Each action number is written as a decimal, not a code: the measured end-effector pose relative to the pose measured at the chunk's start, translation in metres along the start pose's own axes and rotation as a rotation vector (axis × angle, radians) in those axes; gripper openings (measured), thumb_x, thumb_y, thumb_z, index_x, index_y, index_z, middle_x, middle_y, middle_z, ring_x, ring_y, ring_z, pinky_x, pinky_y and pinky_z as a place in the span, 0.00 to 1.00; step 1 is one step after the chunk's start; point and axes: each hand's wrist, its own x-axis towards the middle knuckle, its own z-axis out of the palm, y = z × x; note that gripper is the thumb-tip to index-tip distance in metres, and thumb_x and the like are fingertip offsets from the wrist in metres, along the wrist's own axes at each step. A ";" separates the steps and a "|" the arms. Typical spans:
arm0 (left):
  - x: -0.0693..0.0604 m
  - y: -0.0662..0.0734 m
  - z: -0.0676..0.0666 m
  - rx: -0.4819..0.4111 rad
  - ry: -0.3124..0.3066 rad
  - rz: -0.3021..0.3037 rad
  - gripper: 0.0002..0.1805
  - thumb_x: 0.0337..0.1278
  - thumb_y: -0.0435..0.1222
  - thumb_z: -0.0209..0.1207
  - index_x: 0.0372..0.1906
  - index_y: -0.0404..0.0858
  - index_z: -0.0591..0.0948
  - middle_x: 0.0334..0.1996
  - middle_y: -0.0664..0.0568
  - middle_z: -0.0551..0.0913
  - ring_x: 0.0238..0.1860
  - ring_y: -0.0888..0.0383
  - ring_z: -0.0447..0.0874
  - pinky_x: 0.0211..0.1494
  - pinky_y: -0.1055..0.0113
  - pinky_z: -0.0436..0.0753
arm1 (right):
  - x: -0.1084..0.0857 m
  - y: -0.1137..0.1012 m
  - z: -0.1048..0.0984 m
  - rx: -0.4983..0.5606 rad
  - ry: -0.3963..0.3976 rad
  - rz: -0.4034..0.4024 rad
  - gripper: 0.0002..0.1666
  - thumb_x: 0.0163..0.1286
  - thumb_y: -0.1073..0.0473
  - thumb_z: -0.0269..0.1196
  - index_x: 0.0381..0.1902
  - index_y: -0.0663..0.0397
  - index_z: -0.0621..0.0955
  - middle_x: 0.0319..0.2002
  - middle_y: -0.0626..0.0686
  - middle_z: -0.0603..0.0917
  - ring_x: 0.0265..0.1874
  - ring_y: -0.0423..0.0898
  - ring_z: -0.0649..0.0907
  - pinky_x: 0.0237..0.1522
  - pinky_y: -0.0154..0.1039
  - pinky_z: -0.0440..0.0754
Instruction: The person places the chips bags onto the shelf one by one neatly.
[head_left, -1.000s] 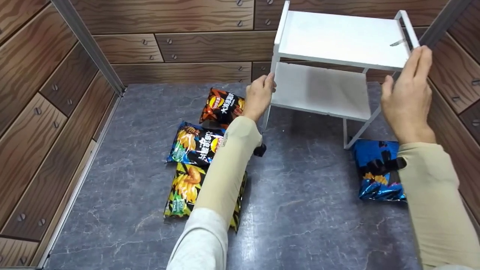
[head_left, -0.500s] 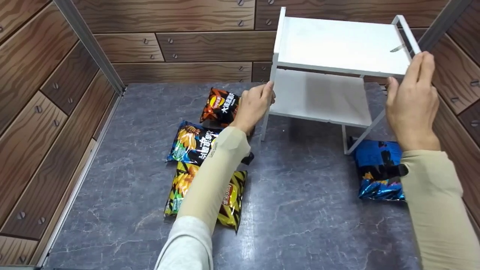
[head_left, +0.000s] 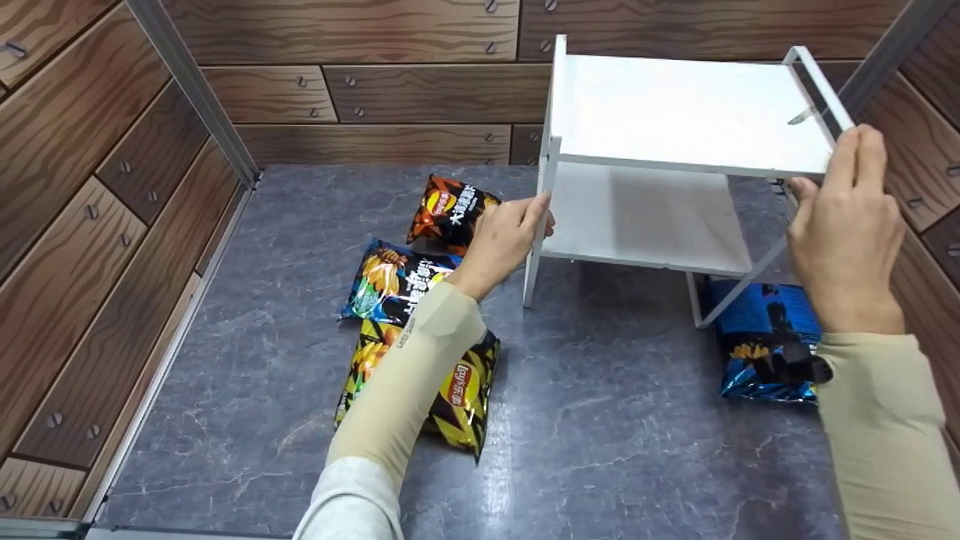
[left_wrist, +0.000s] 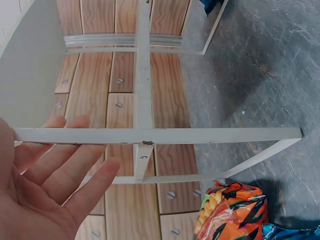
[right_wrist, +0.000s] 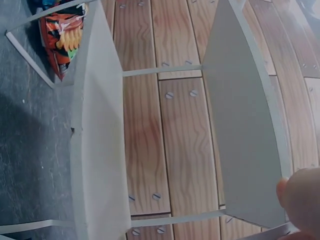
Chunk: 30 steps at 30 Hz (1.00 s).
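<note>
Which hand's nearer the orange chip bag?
Left. The left hand grips the left side of the white shelf, overlapping the orange chip bag in the head view; the right hand is at the shelf's right side, across from the bag.

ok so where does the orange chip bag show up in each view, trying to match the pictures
Head: orange chip bag just left of the white rack, partly hidden by the left hand.
Left wrist: orange chip bag at the bottom edge, right of centre, cut off by the frame.
Right wrist: orange chip bag in the upper left.
Shared landmark: the white rack, in all three views.
</note>
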 end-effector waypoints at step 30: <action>-0.072 0.014 -0.011 -0.024 -0.001 0.084 0.29 0.79 0.50 0.39 0.31 0.43 0.87 0.23 0.51 0.86 0.18 0.62 0.73 0.27 0.69 0.75 | -0.041 -0.009 -0.030 0.056 0.076 -0.068 0.35 0.75 0.59 0.56 0.75 0.64 0.60 0.73 0.64 0.64 0.47 0.80 0.77 0.42 0.73 0.74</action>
